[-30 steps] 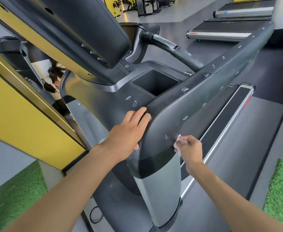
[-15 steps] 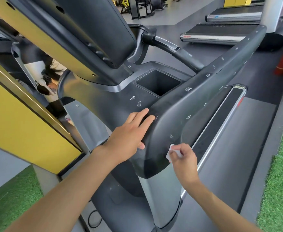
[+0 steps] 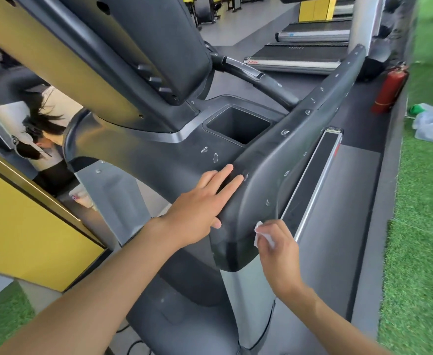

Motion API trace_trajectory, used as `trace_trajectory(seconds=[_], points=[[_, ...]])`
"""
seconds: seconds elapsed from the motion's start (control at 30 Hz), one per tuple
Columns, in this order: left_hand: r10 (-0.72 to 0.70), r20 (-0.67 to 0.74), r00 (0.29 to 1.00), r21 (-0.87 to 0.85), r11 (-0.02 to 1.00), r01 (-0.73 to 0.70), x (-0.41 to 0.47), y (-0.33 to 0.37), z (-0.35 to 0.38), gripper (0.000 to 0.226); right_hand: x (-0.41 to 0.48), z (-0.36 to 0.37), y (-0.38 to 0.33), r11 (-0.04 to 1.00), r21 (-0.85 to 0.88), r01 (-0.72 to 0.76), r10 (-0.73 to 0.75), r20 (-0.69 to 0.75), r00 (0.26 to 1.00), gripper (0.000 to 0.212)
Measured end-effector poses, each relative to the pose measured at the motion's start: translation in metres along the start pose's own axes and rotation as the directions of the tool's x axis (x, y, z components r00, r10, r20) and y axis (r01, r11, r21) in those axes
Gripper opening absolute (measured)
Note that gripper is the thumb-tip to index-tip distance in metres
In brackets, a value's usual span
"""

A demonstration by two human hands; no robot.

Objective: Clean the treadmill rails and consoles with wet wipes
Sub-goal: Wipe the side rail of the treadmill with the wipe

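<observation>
Grey gym floor (image 3: 238,34), green turf (image 3: 420,226) at right, red fire extinguisher (image 3: 389,88) beyond. Left hand (image 3: 200,208) lies flat, fingers straight, on the black rail (image 3: 300,139). Right hand (image 3: 279,249) pinches a white wipe (image 3: 261,233) against the rail's lower side; wipe mostly hidden.

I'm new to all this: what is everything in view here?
rail: one, dark grey, centre, slanting up to the right
console: one, black, upper left
pocket: one, black, square, below the console
belt: one, grey, right of the rail
wipe: one, white, against the rail's lower side
extinguisher: one, red, upper right, by the turf
turf: green, right edge and lower left
panel: one, yellow, left
far treadmills: at least two, grey, top
left hand: one, flat on the rail's near end
right hand: one, holding the wipe
</observation>
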State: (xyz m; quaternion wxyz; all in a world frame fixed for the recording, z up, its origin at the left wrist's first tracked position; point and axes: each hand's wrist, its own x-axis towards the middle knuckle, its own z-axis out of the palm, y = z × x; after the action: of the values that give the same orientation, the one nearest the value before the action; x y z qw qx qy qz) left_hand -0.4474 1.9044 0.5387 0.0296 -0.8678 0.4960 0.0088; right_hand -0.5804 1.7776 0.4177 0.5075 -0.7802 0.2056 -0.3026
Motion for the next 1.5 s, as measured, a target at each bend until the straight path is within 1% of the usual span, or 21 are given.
trace_trajectory(seconds=[0.07, 0.17, 0.3, 0.33, 0.4, 0.5, 0.53, 0.63, 0.67, 0.77, 0.87, 0.9, 0.97, 1.07, 1.17, 1.27, 1.3, 1.37, 1.4, 1.43, 1.5], points=[[0.02, -0.023, 1.0, -0.013, 1.0, -0.02, 0.001, -0.005, 0.003, 0.112, -0.002, 0.004, 0.0, 0.999, -0.024, 0.037, -0.038, -0.057, 0.998, 0.02], [0.046, -0.043, 0.998, -0.036, 0.998, -0.047, 0.002, -0.011, 0.006, 0.114, -0.008, 0.01, -0.001, 0.986, -0.064, 0.152, -0.155, -0.038, 0.987, 0.025], [0.067, -0.05, 0.997, -0.06, 0.996, -0.07, 0.003, -0.015, 0.007, 0.113, -0.009, 0.012, -0.002, 0.972, -0.133, 0.195, -0.206, -0.078, 0.975, 0.024], [0.074, -0.051, 0.996, -0.07, 0.994, -0.078, 0.004, -0.015, 0.007, 0.111, -0.01, 0.013, -0.003, 0.958, -0.16, 0.237, -0.249, -0.059, 0.967, 0.026], [0.083, -0.044, 0.996, -0.106, 0.991, -0.087, 0.003, -0.016, 0.006, 0.109, -0.015, 0.014, -0.002, 0.914, -0.195, 0.357, -0.357, 0.035, 0.934, 0.025], [0.087, -0.034, 0.996, -0.149, 0.985, -0.091, 0.003, -0.017, 0.005, 0.107, -0.015, 0.011, -0.002, 0.872, -0.223, 0.436, -0.427, 0.089, 0.9, 0.021], [0.091, -0.035, 0.995, -0.16, 0.983, -0.096, 0.003, -0.018, 0.005, 0.107, -0.013, 0.01, -0.002, 0.847, -0.245, 0.472, -0.46, 0.107, 0.881, 0.023], [0.092, -0.032, 0.995, -0.178, 0.979, -0.096, 0.002, -0.018, 0.005, 0.106, -0.013, 0.012, -0.005, 0.729, -0.305, 0.613, -0.575, 0.213, 0.79, 0.04], [0.089, -0.028, 0.996, -0.184, 0.979, -0.092, 0.002, -0.018, 0.005, 0.106, -0.013, 0.013, -0.006, 0.706, -0.322, 0.63, -0.59, 0.225, 0.776, 0.04], [0.085, -0.034, 0.996, -0.188, 0.978, -0.09, 0.001, -0.018, 0.005, 0.105, -0.013, 0.014, -0.009, 0.653, -0.389, 0.649, -0.595, 0.265, 0.758, 0.028], [0.103, -0.037, 0.994, -0.169, 0.98, -0.108, 0.001, -0.017, 0.006, 0.104, -0.01, 0.014, -0.011, 0.508, -0.443, 0.739, -0.64, 0.38, 0.667, 0.02], [0.107, -0.034, 0.994, -0.16, 0.981, -0.111, 0.001, -0.017, 0.007, 0.103, -0.01, 0.015, -0.012, 0.487, -0.454, 0.746, -0.643, 0.392, 0.658, 0.018], [0.113, -0.034, 0.993, -0.142, 0.983, -0.117, 0.001, -0.017, 0.008, 0.101, -0.01, 0.017, -0.016, 0.468, -0.471, 0.748, -0.622, 0.425, 0.657, 0.022], [0.123, -0.047, 0.991, -0.137, 0.982, -0.128, 0.001, -0.017, 0.009, 0.097, -0.01, 0.019, -0.024, 0.367, -0.482, 0.795, -0.618, 0.512, 0.596, 0.027], [0.123, -0.051, 0.991, -0.165, 0.978, -0.13, 0.003, -0.02, 0.009, 0.101, -0.004, 0.021, -0.03, 0.359, -0.484, 0.798, -0.615, 0.52, 0.593, 0.026], [0.126, -0.037, 0.991, -0.185, 0.974, -0.131, 0.001, -0.018, 0.007, 0.107, -0.003, 0.026, -0.035, 0.244, -0.468, 0.849, -0.611, 0.606, 0.509, 0.026], [0.126, -0.029, 0.992, -0.186, 0.974, -0.129, 0.001, -0.017, 0.006, 0.107, -0.002, 0.027, -0.036, 0.238, -0.47, 0.85, -0.612, 0.607, 0.507, 0.03], [0.114, -0.01, 0.993, -0.175, 0.978, -0.114, 0.0, -0.016, 0.001, 0.108, 0.001, 0.03, -0.04, 0.288, -0.493, 0.821, -0.619, 0.558, 0.552, 0.034], [0.106, -0.002, 0.994, -0.166, 0.981, -0.105, -0.001, -0.015, 0.0, 0.108, 0.002, 0.031, -0.042, 0.299, -0.498, 0.814, -0.619, 0.548, 0.562, 0.035], [0.1, 0.006, 0.995, -0.16, 0.982, -0.098, -0.001, -0.014, -0.001, 0.108, 0.002, 0.031, -0.044, 0.284, -0.499, 0.819, -0.619, 0.557, 0.554, 0.036], [0.1, 0.013, 0.995, -0.158, 0.983, -0.097, -0.001, -0.013, -0.002, 0.108, 0.004, 0.028, -0.045, 0.216, -0.489, 0.845, -0.612, 0.606, 0.508, 0.03]])
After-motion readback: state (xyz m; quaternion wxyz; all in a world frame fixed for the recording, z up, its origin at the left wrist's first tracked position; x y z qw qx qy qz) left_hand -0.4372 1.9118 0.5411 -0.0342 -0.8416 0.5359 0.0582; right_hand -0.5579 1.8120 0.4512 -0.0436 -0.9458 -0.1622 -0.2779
